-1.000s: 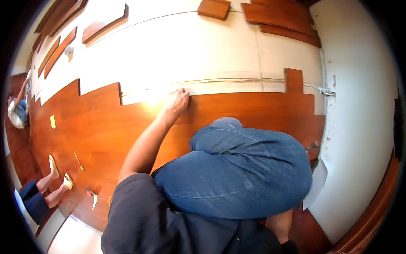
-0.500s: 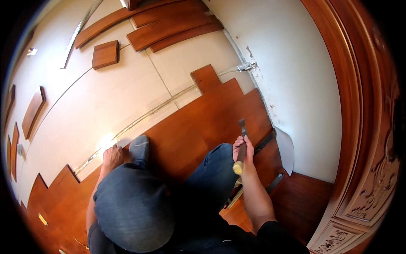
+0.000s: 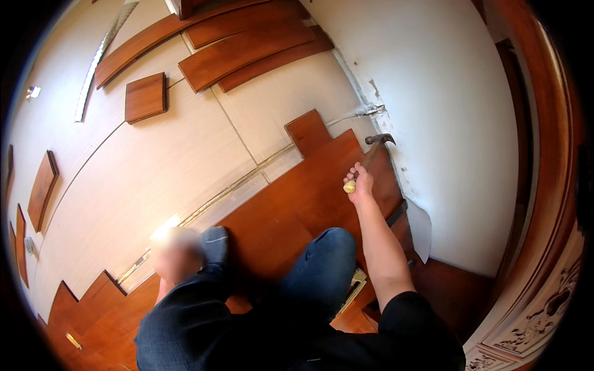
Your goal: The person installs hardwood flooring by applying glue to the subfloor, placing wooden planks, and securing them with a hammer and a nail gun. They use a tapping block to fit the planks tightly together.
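Note:
My right hand (image 3: 361, 183) is closed around the handle of a claw hammer (image 3: 380, 140), held above the laid floor near the wall. The hammer's metal head points away toward the wall, and its yellow handle end (image 3: 349, 187) sticks out on the near side of the fingers. At the left, my left forearm (image 3: 162, 290) runs up into a blurred patch, so the left hand and its fingers cannot be made out. That patch lies beside my grey-socked foot (image 3: 214, 243), near the edge of the reddish-brown floorboards (image 3: 272, 204). My right knee (image 3: 328, 250) is bent over the boards.
Loose boards (image 3: 247, 59) lie on the pale underlay (image 3: 167, 154) at the back, with a short board piece (image 3: 145, 98) nearby. A white wall (image 3: 433, 123) rises at the right, with a pale sheet flap (image 3: 419, 230) at its foot. Carved wooden trim (image 3: 544, 321) stands far right.
My right hand has moved forward with the hammer, whose head has turned toward the wall. My left hand, visible before at the board edge, is now obscured. The whole view has shifted slightly.

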`<state>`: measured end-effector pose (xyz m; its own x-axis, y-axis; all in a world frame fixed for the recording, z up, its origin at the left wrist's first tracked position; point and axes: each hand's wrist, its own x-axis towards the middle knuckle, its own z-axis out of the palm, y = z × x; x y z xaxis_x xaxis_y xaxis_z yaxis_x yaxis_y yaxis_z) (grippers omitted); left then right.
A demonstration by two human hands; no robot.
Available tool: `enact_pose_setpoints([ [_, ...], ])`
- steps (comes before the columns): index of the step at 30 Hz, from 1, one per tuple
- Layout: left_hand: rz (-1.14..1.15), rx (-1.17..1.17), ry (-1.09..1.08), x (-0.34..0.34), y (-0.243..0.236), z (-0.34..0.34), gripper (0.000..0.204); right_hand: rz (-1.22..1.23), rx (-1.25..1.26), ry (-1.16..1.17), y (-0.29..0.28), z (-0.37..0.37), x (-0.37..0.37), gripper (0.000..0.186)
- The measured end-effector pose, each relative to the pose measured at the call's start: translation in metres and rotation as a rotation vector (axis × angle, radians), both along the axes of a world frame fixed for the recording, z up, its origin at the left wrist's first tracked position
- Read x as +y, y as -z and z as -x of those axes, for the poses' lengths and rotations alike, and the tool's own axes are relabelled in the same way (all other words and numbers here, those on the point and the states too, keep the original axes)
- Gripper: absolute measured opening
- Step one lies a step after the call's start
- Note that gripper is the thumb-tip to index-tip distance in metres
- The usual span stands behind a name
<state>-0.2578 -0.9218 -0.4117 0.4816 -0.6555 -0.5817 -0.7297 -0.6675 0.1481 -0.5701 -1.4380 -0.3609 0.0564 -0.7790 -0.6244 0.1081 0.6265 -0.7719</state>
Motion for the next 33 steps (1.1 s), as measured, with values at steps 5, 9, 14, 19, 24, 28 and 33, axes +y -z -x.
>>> enact_pose_setpoints([
  [5,-0.015,-0.003,-0.010,0.001,0.001,-0.008,0.018,-0.071,0.122,0.044,0.031,-0.041,0.028,0.007],
  [9,0.002,0.014,0.014,-0.011,0.006,-0.004,0.019,-0.009,0.158,0.037,0.022,-0.019,-0.014,0.015],
  [14,-0.026,-0.016,0.010,0.000,0.007,-0.013,0.019,-0.118,0.217,0.159,0.034,-0.072,0.048,0.021],
  [19,-0.010,0.003,0.027,-0.011,0.009,-0.004,0.020,-0.121,0.159,0.093,0.022,-0.037,-0.001,0.021],
  [24,-0.018,-0.011,0.005,-0.004,0.006,-0.006,0.022,-0.100,0.382,-0.129,0.027,-0.022,0.034,0.014],
  [28,-0.019,-0.005,-0.008,0.000,0.009,-0.001,0.023,0.030,0.279,-0.185,-0.004,0.002,0.002,0.018],
  [33,-0.041,0.004,-0.024,0.017,0.017,0.005,0.024,0.120,0.490,-0.518,-0.026,0.026,-0.027,0.021],
])
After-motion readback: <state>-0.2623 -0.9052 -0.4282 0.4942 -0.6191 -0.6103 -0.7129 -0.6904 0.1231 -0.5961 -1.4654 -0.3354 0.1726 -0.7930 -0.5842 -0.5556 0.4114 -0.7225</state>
